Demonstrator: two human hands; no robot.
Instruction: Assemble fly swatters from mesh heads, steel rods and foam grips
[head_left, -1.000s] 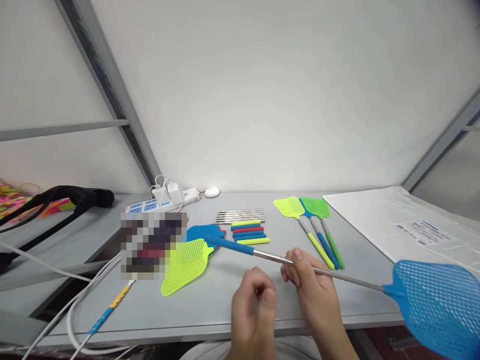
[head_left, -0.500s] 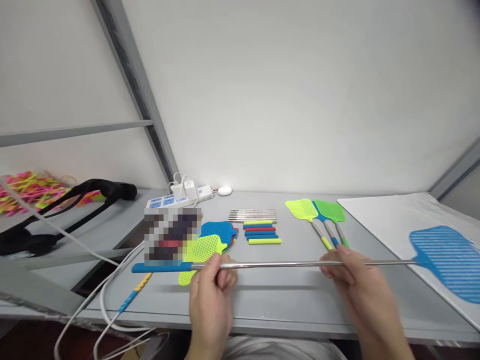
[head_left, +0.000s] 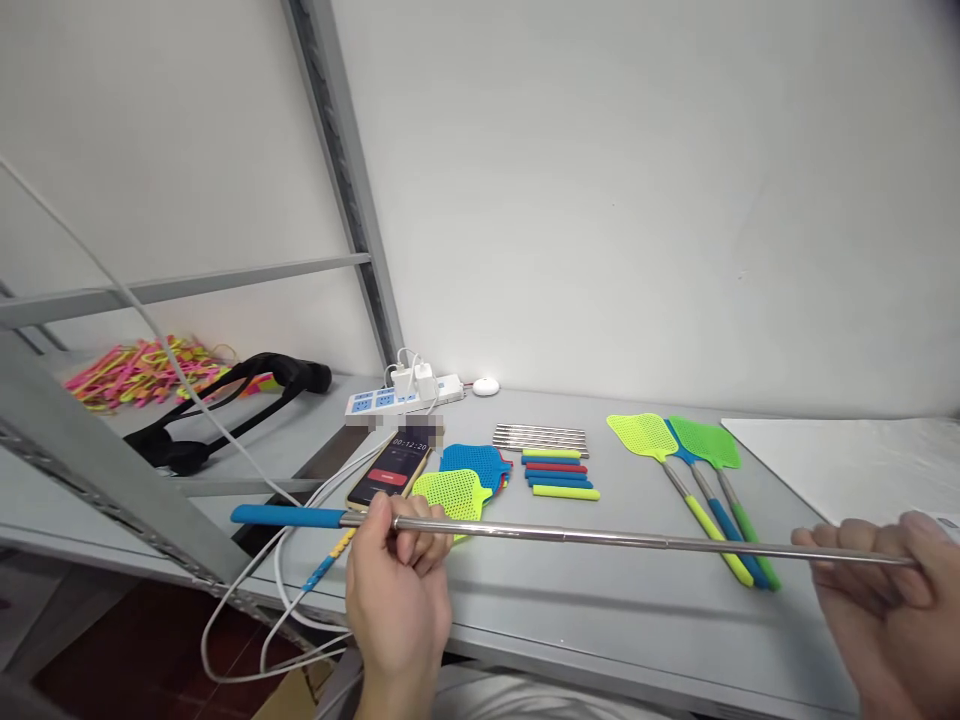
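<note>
A fly swatter with a telescopic metal rod (head_left: 615, 538) and a blue handle (head_left: 285, 515) spans the view above the table. My left hand (head_left: 401, 575) is closed around the rod just right of the handle. Near the right edge my right hand (head_left: 892, 590) grips the thin end of the rod; the swatter's head is out of view. Beneath the rod lie loose swatter heads, a yellow-green one (head_left: 454, 492) over a blue one (head_left: 480, 462). Several coloured handle sleeves (head_left: 556, 470) and several metal rods (head_left: 540, 437) lie in the middle.
Three swatters with yellow-green (head_left: 643, 437), blue and green (head_left: 709, 443) heads lie at right, by a white sheet (head_left: 840, 460). A phone (head_left: 390, 470), power strip (head_left: 405, 395) and white cables (head_left: 281, 570) are at left, before a grey shelf post (head_left: 345, 160) and a black headset-like frame (head_left: 292, 375).
My right hand has moved right along with the thin end, and the rod has drawn out longer. The swatter's blue head has left the view. The camera has turned left.
</note>
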